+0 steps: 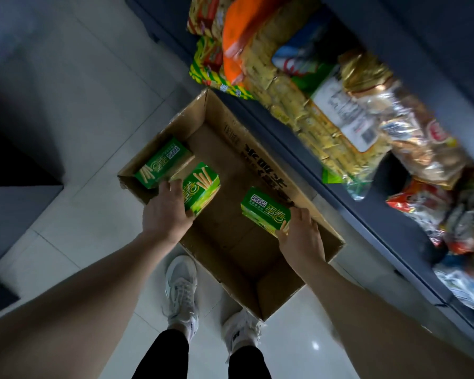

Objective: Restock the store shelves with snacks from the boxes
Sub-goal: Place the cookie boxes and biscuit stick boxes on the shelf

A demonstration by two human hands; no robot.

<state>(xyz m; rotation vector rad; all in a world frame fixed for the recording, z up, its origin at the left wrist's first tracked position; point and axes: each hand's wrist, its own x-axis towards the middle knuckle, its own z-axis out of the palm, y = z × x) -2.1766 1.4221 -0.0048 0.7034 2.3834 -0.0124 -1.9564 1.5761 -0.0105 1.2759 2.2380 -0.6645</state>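
An open cardboard box (257, 170) stands on the floor in front of me, beside the shelf. My left hand (166, 212) grips a green snack carton (203, 187) over the box's left side. My right hand (303, 236) grips a second green snack carton (263, 209) over the box's right side. A third green carton (159, 162) lies in the box's far left corner. The rest of the box's bottom shows bare cardboard.
A dark store shelf (340, 192) runs along the right, packed with snack bags and green-yellow packs (219, 80). My two white shoes (181, 291) stand on the pale tiled floor just behind the box. Dark shelving stands at the left.
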